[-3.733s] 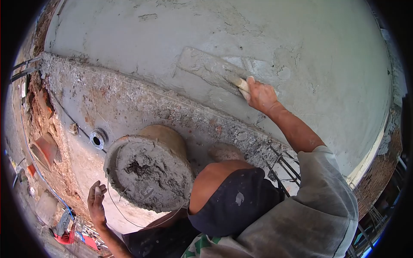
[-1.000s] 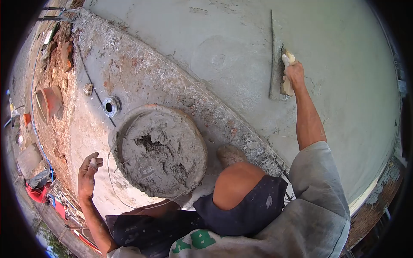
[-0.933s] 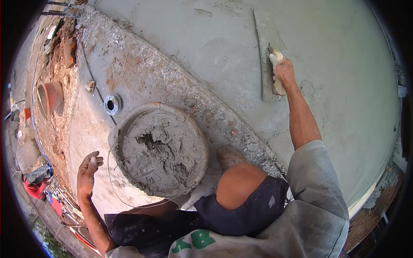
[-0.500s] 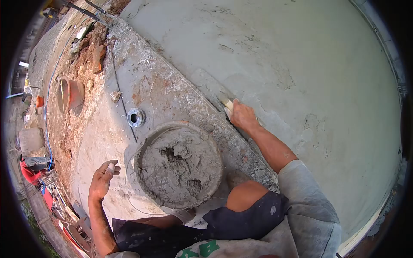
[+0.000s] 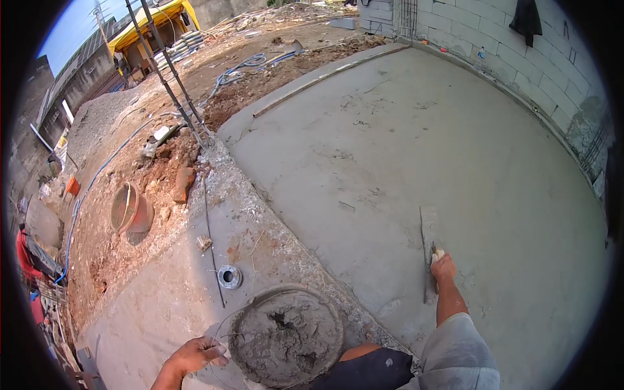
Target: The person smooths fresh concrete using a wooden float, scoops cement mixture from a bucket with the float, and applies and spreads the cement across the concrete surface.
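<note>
The slab [image 5: 507, 214] looks mostly smooth, with scuffed patches left to level, mainly toward its left edge. Beyond that edge, at the near end, stands the bucket [image 5: 286, 290], well filled with mortar [image 5: 276, 348]. The trowel [image 5: 428, 244], inward of the edge, is gripped by the right hand [image 5: 444, 268]; the left hand [image 5: 198, 355], beside the bucket, has loosely curled fingers, nothing visibly held.
</note>
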`<action>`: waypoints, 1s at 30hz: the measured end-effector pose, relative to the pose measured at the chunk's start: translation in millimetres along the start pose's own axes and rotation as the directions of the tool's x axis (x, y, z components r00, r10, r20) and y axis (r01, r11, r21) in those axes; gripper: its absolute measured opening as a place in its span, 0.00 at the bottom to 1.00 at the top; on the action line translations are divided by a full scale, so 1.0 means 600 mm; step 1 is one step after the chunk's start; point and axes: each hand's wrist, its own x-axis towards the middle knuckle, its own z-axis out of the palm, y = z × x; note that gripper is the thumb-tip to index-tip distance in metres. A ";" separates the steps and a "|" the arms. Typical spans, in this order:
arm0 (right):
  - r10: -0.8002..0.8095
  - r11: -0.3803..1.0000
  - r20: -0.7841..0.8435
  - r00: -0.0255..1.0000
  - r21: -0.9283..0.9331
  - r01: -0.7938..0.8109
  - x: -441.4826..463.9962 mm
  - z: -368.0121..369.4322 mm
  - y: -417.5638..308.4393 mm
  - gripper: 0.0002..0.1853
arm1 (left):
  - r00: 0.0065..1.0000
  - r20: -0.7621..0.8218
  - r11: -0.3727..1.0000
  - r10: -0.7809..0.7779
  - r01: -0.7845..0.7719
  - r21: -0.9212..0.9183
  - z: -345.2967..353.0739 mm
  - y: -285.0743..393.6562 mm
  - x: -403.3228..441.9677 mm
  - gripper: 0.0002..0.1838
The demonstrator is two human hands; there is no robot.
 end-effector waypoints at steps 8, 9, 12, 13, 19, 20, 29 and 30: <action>0.317 0.889 0.058 0.947 0.330 -0.318 -0.003 -0.029 0.107 0.21 | 0.993 -0.015 0.931 0.118 -0.116 -0.345 0.033 0.055 -0.048 0.09; 0.274 0.918 -0.016 0.962 0.303 -0.256 0.025 0.002 0.130 0.20 | 0.988 -0.005 0.923 0.152 -0.144 -0.358 0.028 0.057 -0.042 0.09; 0.243 0.905 0.001 0.970 0.359 -0.227 -0.063 -0.064 0.024 0.17 | 0.991 0.036 0.899 0.128 -0.100 -0.427 0.013 0.066 -0.026 0.10; 0.235 0.891 0.024 0.972 0.393 -0.226 -0.084 -0.072 0.009 0.16 | 0.994 0.057 0.890 0.088 -0.053 -0.452 0.013 0.066 -0.025 0.10; 0.113 0.821 0.250 0.962 0.522 -0.232 -0.256 -0.145 -0.132 0.25 | 0.986 0.165 0.581 0.011 0.128 -0.804 0.030 0.091 -0.043 0.11; 0.086 0.836 0.283 0.955 0.501 -0.224 -0.291 -0.179 -0.154 0.26 | 0.988 0.155 0.462 0.028 0.125 -0.878 0.050 0.090 -0.048 0.10; 0.042 0.942 0.442 0.896 0.281 -0.183 -0.401 -0.415 -0.219 0.23 | 0.974 0.121 0.281 -0.193 0.173 -0.944 0.088 0.165 -0.122 0.15; 0.052 0.924 0.458 0.887 0.315 -0.217 -0.400 -0.432 -0.225 0.22 | 0.960 0.126 0.273 -0.248 0.195 -0.942 0.072 0.167 -0.120 0.15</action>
